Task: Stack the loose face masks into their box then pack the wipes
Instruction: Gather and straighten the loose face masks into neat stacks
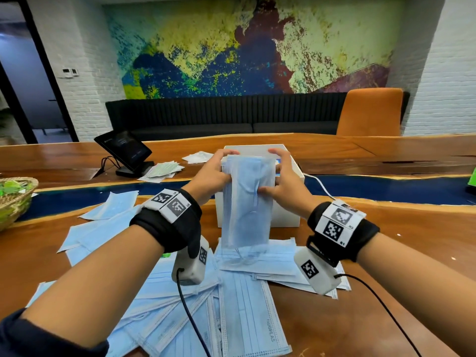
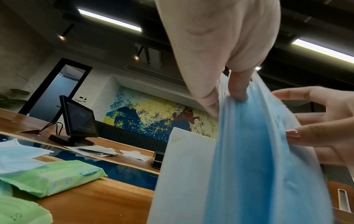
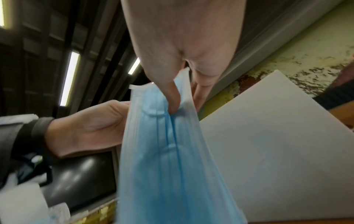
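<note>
Face masks: a small blue stack held upright, long edge vertical, in front of and just above the white box; lower end hangs over the loose masks spread on the wooden table. Left hand pinches the stack's left edge, thumb on the near face, fingers curled round the back. Right hand pinches the right edge, thumb pressed into a fold, index finger raised over the top corner, other fingers behind. Both grips narrow, closed on the stack. An ear loop dangles on the near face.

Green wipes pack lies on the table left of the box, seen from the left wrist; in the head view the left forearm covers nearly all of it. Box interior hidden behind the stack and hands, contents can't tell. How many masks are in the stack: can't tell. Both wrist views blur the lower half of the stack. Tablet on a stand and a wicker basket sit off to the left, basket cut by the frame edge.
</note>
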Demonstrator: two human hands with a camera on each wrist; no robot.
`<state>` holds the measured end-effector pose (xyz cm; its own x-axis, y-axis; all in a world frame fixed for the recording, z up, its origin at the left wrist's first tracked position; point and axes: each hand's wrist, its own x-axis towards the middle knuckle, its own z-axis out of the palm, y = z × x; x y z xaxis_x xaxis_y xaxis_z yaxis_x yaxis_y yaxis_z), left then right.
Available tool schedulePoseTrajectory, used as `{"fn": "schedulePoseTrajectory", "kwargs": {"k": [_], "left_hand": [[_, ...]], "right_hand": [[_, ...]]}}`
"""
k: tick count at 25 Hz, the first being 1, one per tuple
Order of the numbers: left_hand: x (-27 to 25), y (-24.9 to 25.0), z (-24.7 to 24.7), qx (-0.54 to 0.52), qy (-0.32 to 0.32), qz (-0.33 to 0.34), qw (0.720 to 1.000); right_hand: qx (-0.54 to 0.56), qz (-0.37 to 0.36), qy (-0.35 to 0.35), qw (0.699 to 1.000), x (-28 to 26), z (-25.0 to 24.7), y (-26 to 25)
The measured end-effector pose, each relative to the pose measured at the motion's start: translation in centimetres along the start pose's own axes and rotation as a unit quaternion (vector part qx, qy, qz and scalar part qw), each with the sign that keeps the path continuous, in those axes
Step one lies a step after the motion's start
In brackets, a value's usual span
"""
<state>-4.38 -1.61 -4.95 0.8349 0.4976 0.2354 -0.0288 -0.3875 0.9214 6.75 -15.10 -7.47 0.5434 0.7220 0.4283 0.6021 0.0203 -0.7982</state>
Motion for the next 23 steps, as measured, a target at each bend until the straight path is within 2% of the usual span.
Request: {"fn": "schedulePoseTrajectory", "kwargs": {"k": [2, 4, 6, 9, 12, 16, 19, 23], "left_hand": [[-0.1, 0.0, -0.1, -0.005, -0.03, 0.016, 0.999], [-0.1, 0.0, -0.1, -0.012, -0.062, 0.012, 0.998], [0.1, -0.4, 0.4, 0.002, -0.065, -0.002, 0.998], [0.2, -0.7, 0.9, -0.038, -0.037, -0.081, 0.995], [-0.1, -1.0, 0.7, -0.08, -0.058, -0.126, 0.987], [-1.0, -0.8, 1.0, 0.024, -0.133, -0.119, 0.984], [-0.9, -1.6, 1.7, 0.096, -0.133, -0.117, 0.98], [-0.5, -2.6, 2.4, 0.214, -0.14, -0.08, 0.963]], "right_hand": [[0.034, 0.038, -0.009, 0.999, 0.2, 0.0, 0.2], [-0.01, 0.059, -0.058, 0.996, 0.4, -0.3, 0.5], [-0.07, 0.071, -0.093, 0.991, 0.3, -0.4, 0.6], [-0.052, 0.087, -0.075, 0.992, 0.2, -0.3, 1.1], [-0.026, 0.086, -0.032, 0.995, 0.4, -0.5, 1.3], [-0.039, 0.124, -0.07, 0.989, 0.4, -0.2, 1.8], [-0.052, 0.155, -0.094, 0.982, 0.2, 0.4, 2.1], [-0.038, 0.139, -0.108, 0.984, -0.1, 0.8, 2.1]]}}
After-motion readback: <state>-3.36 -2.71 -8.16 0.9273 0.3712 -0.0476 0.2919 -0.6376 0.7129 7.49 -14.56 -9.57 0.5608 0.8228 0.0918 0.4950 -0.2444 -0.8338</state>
